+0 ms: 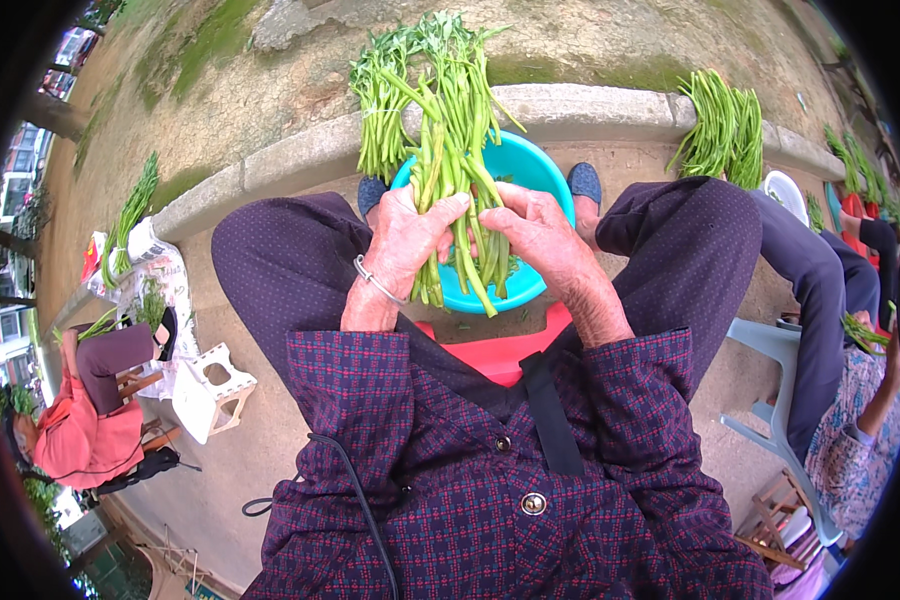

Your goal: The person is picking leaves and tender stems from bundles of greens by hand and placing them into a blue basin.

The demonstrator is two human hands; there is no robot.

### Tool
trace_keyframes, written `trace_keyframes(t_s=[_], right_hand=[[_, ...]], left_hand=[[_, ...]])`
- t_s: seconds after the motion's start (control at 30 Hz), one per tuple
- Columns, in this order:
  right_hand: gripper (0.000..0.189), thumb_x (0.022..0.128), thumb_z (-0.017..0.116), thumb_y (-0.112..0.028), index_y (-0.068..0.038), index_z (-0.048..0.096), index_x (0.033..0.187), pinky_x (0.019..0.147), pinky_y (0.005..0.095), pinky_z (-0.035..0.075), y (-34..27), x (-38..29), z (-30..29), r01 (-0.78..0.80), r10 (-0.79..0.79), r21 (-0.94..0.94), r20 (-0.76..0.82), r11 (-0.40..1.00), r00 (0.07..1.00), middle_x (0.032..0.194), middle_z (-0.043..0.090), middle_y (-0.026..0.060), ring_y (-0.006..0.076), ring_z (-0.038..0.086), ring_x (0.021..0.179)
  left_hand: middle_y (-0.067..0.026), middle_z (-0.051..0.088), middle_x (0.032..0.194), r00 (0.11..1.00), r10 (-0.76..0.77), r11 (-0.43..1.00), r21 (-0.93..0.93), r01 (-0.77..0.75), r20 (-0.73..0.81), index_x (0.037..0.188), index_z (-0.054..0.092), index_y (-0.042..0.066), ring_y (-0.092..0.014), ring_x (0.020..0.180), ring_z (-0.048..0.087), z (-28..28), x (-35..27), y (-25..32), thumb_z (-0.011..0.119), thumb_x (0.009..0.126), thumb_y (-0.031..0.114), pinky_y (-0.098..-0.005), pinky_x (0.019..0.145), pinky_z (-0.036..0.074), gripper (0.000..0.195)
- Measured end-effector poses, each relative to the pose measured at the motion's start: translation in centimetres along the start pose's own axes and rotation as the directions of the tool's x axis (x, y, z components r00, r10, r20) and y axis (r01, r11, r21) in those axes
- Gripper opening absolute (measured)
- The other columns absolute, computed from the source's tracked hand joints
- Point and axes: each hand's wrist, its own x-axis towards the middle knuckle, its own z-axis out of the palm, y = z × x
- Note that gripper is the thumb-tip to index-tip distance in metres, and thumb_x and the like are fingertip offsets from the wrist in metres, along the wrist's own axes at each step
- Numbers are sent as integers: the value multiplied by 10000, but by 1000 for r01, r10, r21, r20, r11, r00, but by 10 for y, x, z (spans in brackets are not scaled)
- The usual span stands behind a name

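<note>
A loose bunch of green leafy vegetable stems (pixel 439 161) lies across my two hands, with its cut ends towards me. My left hand (pixel 411 232) is closed around the stems from the left, its thumb on top. From the other side, my right hand (pixel 529 225) pinches stems between thumb and fingers. Below the hands stands a turquoise plastic basin (pixel 532 165) with bits of green in it. Beyond it, a tied bundle of stems (pixel 382 135) leans on the stone kerb (pixel 570 105); the held bunch partly covers the pile there.
More green bundles (pixel 720 131) rest on the kerb at right, near a white basket (pixel 786 195). A person in a pink top (pixel 94 442) sits at left beside a white folding stool (pixel 214 390). Another person sits at right by a grey plastic chair (pixel 780 375).
</note>
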Motion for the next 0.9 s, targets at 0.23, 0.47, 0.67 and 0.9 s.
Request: trace_keyframes(t_s=[0.23, 0.47, 0.67, 0.9], right_hand=[[338, 805, 572, -171, -20, 557, 1107, 755, 245, 439, -3, -1, 0, -45, 43, -163, -18, 986, 999, 950, 603, 17, 82, 540, 853], [234, 738, 569, -81, -4, 571, 959, 619, 257, 453, 5, 4, 2, -54, 56, 44, -63, 998, 996, 798, 590, 35, 116, 568, 668], [269, 738, 539, -15, 24, 513, 1002, 595, 317, 501, 6, 8, -5, -143, 180, 454, -40, 880, 983, 739, 550, 78, 171, 556, 579], [271, 838, 548, -148, 21, 510, 1046, 629, 318, 481, 3, 8, -24, -120, 193, 617, -53, 778, 980, 754, 524, 36, 118, 496, 590]], left_hand=[[-6, 575, 670, 1000, 26, 999, -41, -26, 0, 887, 601, 11, -54, 472, 473, 0, 6, -17, 651, 799, 122, -194, 397, 368, 150], [-24, 571, 662, 1000, 16, 998, -69, -15, 13, 893, 578, 0, -56, 439, 457, 8, 6, -14, 612, 832, 143, -196, 367, 339, 160], [-41, 565, 717, 996, -24, 979, -203, 5, -88, 894, 586, -4, -66, 455, 431, -2, 6, -9, 579, 859, 194, -207, 395, 355, 201], [-40, 547, 709, 990, -14, 905, -422, -47, -141, 905, 569, 11, -71, 463, 421, -17, 1, -2, 572, 871, 217, -222, 419, 369, 209]])
